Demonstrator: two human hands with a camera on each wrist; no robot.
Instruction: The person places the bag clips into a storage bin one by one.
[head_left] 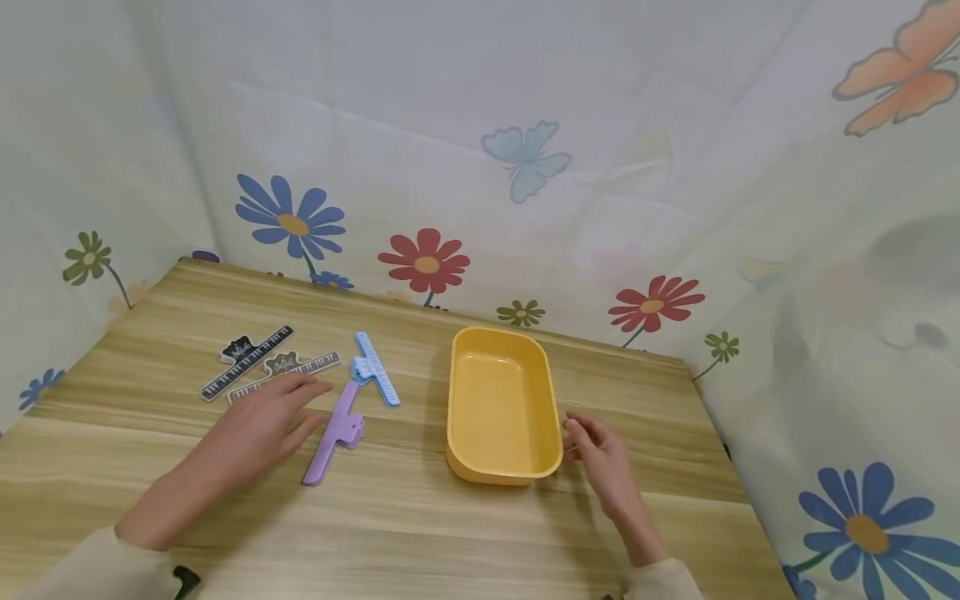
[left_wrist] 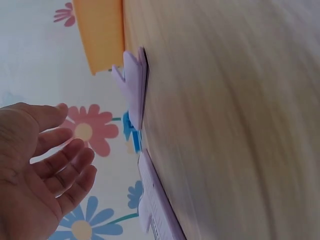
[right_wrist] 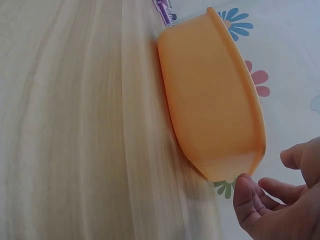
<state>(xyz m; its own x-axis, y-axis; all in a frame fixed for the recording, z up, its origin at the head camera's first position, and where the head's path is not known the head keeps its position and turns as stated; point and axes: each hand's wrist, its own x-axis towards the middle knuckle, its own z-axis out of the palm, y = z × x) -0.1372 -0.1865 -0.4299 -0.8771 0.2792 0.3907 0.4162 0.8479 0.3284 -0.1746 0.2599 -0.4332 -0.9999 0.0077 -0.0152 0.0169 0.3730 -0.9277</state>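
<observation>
My left hand [head_left: 258,423] hovers over the left part of the table with its fingers relaxed and holding nothing. Beside its fingertips lies a purple bar clip [head_left: 332,433]. Beyond that is a light blue clip [head_left: 382,379] with piano-key markings. A grey keyboard-patterned clip [head_left: 315,364] lies partly hidden behind the left hand, and a black one [head_left: 247,364] lies farther left. My right hand [head_left: 606,467] is beside the right wall of a yellow plastic basin [head_left: 501,479], fingers loosely bent and gripping nothing. Whether a fingertip touches the basin I cannot tell.
The wood-grain table [head_left: 420,533] ends at the back and sides against a pale cloth [head_left: 637,150] printed with flowers and butterflies. The basin stands upright to the right of the clips, with nothing visible inside.
</observation>
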